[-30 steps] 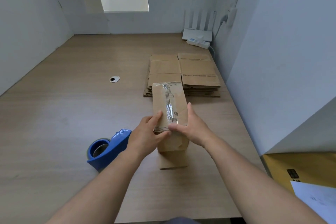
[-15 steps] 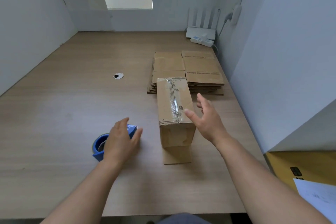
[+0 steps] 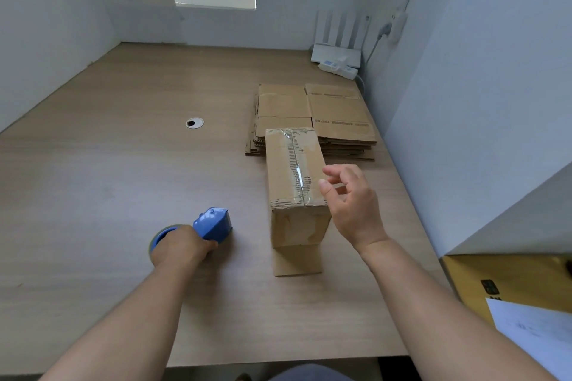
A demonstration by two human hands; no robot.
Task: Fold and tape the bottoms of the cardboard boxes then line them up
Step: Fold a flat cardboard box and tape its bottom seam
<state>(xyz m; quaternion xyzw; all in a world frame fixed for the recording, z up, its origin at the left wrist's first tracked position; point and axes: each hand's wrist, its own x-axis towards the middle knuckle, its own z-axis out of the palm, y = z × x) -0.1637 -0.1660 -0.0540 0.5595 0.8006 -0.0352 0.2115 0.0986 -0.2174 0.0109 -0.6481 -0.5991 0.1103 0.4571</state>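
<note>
Left grip [image 3: 182,246]: I see it clamped on the glossy blue tape dispenser [image 3: 213,223].
Right grip [image 3: 349,201]: loosely apart (holding nothing) beside the rectangular taped cardboard box [image 3: 294,170].

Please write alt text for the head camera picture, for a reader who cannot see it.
A person's left hand grips a blue tape dispenser on a wooden table; the right hand hovers, open, beside a taped cardboard box. Flattened boxes lie behind.

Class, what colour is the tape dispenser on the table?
The tape dispenser is blue; head view.
</note>
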